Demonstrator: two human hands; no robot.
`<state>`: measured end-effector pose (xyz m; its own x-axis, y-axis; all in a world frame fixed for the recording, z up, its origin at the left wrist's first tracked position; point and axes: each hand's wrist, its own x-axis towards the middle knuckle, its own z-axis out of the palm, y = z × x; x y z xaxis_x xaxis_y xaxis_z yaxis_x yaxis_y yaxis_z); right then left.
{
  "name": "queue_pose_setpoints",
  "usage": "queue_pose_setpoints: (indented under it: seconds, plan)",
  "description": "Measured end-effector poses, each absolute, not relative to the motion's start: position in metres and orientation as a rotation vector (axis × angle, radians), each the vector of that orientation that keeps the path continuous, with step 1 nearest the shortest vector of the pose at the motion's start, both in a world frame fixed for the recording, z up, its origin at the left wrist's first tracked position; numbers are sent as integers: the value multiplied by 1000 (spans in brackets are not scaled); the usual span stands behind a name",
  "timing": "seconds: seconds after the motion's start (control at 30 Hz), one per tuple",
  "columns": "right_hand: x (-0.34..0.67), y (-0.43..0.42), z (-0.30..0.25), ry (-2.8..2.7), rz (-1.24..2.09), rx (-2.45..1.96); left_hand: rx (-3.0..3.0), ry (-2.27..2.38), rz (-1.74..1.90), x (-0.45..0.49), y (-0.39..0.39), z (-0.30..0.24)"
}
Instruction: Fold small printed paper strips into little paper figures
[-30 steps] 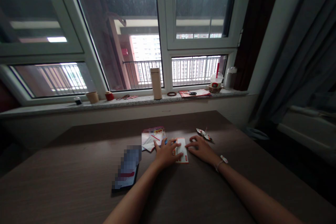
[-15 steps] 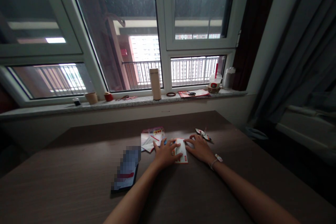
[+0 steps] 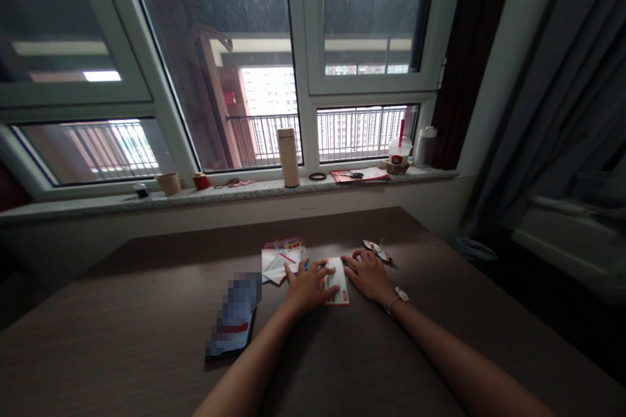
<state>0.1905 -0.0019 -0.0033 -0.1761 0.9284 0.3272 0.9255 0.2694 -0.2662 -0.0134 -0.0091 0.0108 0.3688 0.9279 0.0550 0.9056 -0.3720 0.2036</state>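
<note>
Where card (image 3: 342, 279) lies lengthwise fore-and-aft, I see left hand (image 3: 308, 285) spread atop, right hand (image 3: 369, 275) loosely bent at right edge.

Two hands (image 3: 308, 287) at six o'clock, one phone (image 3: 235, 316) at seven, one bracelet (image 3: 402, 294) at five, one brown cup (image 3: 169, 184) at nine, one lidded cup (image 3: 399, 155) near three.

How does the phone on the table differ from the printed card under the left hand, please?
Look: the phone is dark-edged, while the printed card shows white with an orange-red border. Pose: the phone lies slanted, the printed card nearly straight. State: the left hand spreads over part of the printed card, while no hand is on the phone. Both rest flat on the table.
</note>
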Motion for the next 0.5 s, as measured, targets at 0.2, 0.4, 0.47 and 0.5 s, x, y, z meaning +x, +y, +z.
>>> queue_pose_setpoints:
  seconds: [0.2, 0.4, 0.47, 0.5]
  plan:
    - [194, -1, -2, -2139, 111, -1665, 2472, 1659, 240, -13, -11, 13]
    - [193, -2, -1, -2080, 153, -1679, 2469, 1661, 240, -13, -11, 13]
    - [192, -2, 0, -2063, 155, -1689, 2473, 1660, 243, -13, -11, 13]
    - [192, -2, 0, -2058, 156, -1692, 2474, 1663, 248, -13, -11, 13]
